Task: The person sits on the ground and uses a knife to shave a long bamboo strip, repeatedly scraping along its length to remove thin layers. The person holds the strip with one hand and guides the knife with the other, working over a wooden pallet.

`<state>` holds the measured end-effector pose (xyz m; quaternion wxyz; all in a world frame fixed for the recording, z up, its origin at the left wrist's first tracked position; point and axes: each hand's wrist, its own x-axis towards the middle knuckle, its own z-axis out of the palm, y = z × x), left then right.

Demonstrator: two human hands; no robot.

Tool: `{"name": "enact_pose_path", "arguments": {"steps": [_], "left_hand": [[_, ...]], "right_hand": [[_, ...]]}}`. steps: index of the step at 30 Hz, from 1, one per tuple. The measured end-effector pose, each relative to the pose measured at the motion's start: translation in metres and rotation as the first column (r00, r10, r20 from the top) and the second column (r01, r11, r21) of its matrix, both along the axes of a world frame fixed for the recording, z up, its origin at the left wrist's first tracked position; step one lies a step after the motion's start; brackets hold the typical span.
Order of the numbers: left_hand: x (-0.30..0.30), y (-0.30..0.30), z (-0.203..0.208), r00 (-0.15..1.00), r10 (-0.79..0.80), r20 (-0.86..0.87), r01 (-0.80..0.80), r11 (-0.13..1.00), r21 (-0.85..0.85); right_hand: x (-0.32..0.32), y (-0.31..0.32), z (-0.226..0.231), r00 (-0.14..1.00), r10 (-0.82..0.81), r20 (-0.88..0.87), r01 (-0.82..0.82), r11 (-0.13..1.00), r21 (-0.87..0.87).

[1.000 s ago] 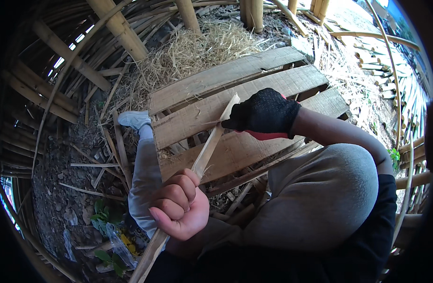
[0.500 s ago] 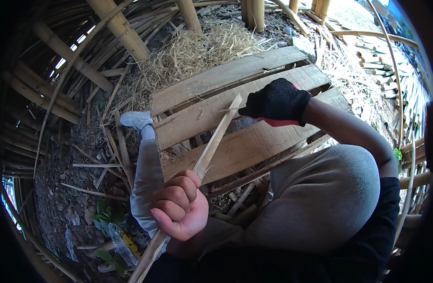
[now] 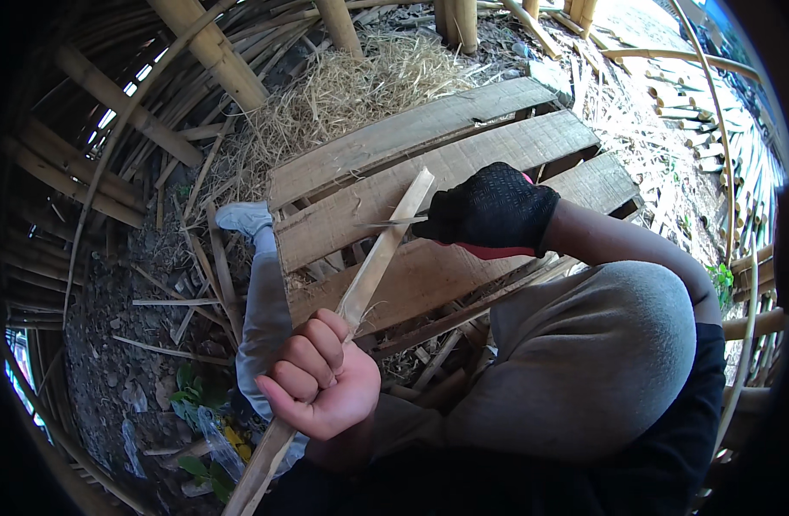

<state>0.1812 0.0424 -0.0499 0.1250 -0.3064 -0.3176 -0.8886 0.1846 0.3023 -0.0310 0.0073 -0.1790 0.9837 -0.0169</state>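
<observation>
My bare left hand [image 3: 321,378] is wrapped round a long, pale split-bamboo strip [image 3: 379,256]. The strip slants from the lower edge up over the wooden slats, its far end free. My right hand [image 3: 493,209], in a black glove with red on it, is closed round a knife, whose handle the fingers hide. The thin knife blade [image 3: 386,224] points left and lies across the strip, a little below its far end. Fine fibres stick out from the strip just beyond my left fingers.
Under both hands stands a low slatted wooden platform [image 3: 317,232] with gaps between its boards. Shavings [image 3: 351,95] are heaped behind it. Bamboo poles [image 3: 209,52] lean at the left, and cut bamboo [image 3: 713,146] is stacked at the right. My shoe [image 3: 242,218] rests left of the platform.
My right hand with the knife has moved slightly left and down, so the blade has come lower along the strip. The left hand keeps its grip and has shifted a little left.
</observation>
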Motion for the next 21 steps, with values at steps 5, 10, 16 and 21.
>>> {"name": "enact_pose_path", "arguments": {"steps": [5, 10, 16, 21], "left_hand": [[0.004, 0.009, 0.006, 0.999, 0.039, 0.015, -0.039, 0.999, 0.03], [0.009, 0.014, 0.005, 0.998, 0.049, 0.028, -0.05, 0.998, 0.027], [0.004, 0.01, 0.006, 0.999, 0.042, 0.032, -0.044, 0.997, 0.064], [0.005, 0.01, 0.007, 0.998, 0.042, 0.035, -0.044, 0.998, 0.042]], "right_hand": [[-0.006, -0.004, -0.004, 0.988, 0.106, -0.111, -0.108, 0.994, -0.012], [-0.031, 0.013, -0.032, 0.997, -0.067, 0.036, 0.068, 0.998, -0.008], [-0.024, -0.004, -0.008, 0.998, 0.063, -0.02, -0.064, 0.996, -0.064], [-0.018, -0.013, 0.007, 0.987, 0.158, -0.032, -0.16, 0.986, -0.053]]}}
